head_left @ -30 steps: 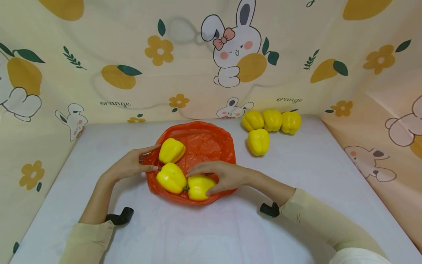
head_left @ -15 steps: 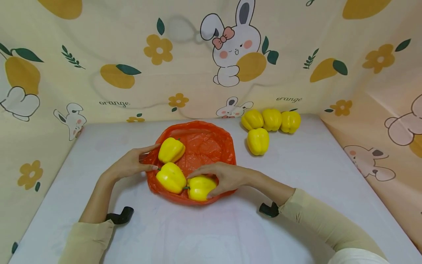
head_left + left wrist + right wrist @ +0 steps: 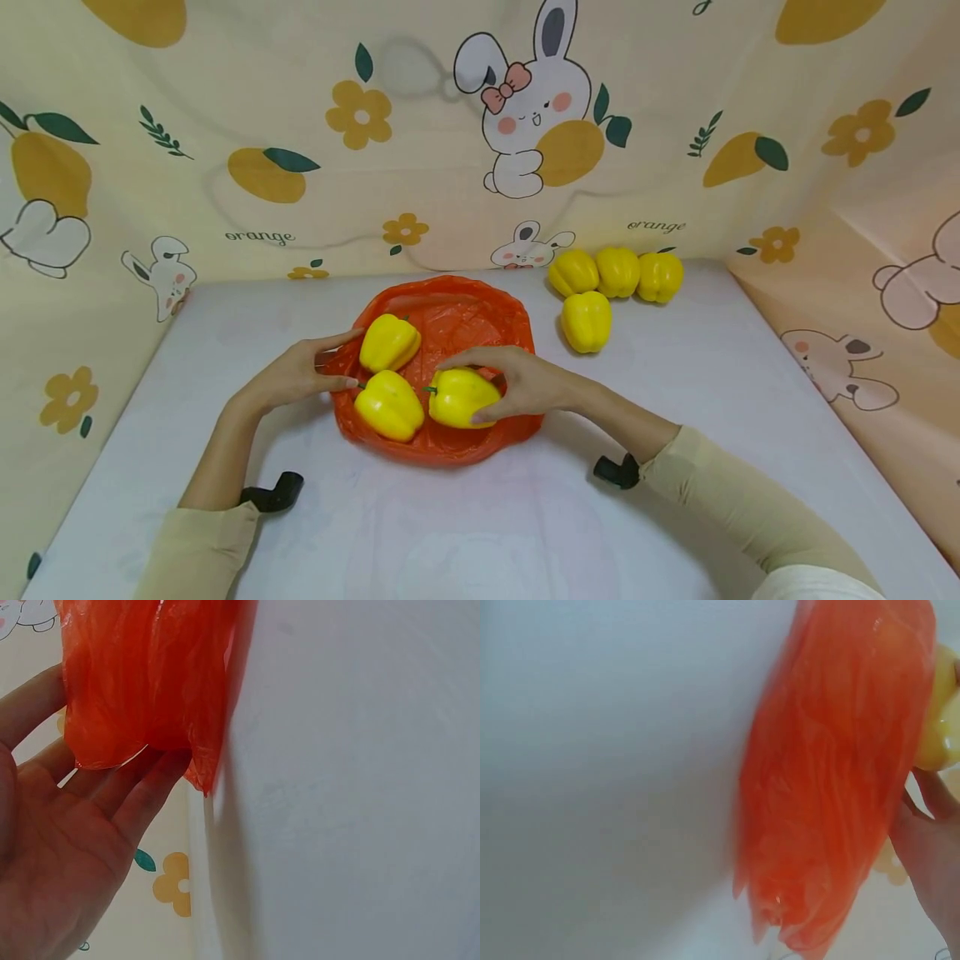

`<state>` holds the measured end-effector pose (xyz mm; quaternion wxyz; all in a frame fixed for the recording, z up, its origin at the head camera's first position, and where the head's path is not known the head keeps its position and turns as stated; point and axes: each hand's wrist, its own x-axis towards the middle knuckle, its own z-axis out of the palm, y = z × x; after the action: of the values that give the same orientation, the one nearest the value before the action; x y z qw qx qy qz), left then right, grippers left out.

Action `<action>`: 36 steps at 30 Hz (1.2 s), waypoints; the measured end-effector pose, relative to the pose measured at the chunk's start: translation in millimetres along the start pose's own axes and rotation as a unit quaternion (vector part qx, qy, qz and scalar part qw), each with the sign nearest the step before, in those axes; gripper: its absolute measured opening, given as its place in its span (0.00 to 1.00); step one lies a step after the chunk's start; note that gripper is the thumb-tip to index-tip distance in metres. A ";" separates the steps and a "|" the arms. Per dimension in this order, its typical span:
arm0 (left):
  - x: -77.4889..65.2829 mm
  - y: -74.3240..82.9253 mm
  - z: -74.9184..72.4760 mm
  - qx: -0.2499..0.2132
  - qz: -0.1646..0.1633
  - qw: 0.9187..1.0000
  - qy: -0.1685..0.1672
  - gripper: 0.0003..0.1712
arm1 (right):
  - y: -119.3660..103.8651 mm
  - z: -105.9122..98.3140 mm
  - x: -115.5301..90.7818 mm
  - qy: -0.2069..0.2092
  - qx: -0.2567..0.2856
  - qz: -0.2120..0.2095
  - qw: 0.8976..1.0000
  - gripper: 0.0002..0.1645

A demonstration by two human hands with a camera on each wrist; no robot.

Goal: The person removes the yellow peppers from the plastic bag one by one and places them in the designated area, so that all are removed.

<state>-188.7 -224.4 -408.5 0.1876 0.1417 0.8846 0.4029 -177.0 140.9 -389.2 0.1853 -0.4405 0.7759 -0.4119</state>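
Note:
In the head view, a red plastic bag stands with its mouth spread wide, its rim folded outward. My right hand grips a yellow bell pepper inside the mouth, thumb on the near side and fingers on the far side. Two more yellow bell peppers lie in the bag's left part, one farther back and one nearer. My left hand holds the bag's left rim. The left wrist view shows its fingers passing behind the hanging red plastic.
Several yellow bell peppers stand in a cluster at the back right of the white table, one in front of the others. A printed cloth with rabbits and fruit rises behind the table and along its sides.
My right hand has lifted the bell pepper off the bag's near edge and shifted it a little farther back. My left hand keeps its place on the rim.

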 end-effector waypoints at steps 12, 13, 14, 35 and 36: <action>0.0 0.6 -2.3 0.003 0.002 1.000 0.001 0.44 | 0.2 -25.3 -12.3 0.081 0.017 0.065 0.994 0.43; 0.0 1.0 -2.4 0.004 0.003 1.000 0.001 0.43 | 0.9 -27.2 -14.1 0.085 0.019 0.074 0.993 0.43; 0.3 0.9 -2.4 0.004 0.003 1.000 0.001 0.43 | 1.7 -29.0 -16.0 0.089 0.022 0.082 0.992 0.43; 0.3 2.5 -1.5 -0.001 -0.006 1.000 -0.007 0.45 | 2.5 -70.8 -59.2 0.163 0.028 0.131 0.977 0.49; 0.0 2.6 -1.7 -0.001 -0.004 1.000 -0.007 0.45 | 3.6 -72.2 -62.2 0.171 0.025 0.136 0.976 0.49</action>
<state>-189.2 -223.8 -405.5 0.1957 0.1410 0.8834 0.4018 -192.0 228.3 -354.1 0.1156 -0.2492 0.8380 -0.4715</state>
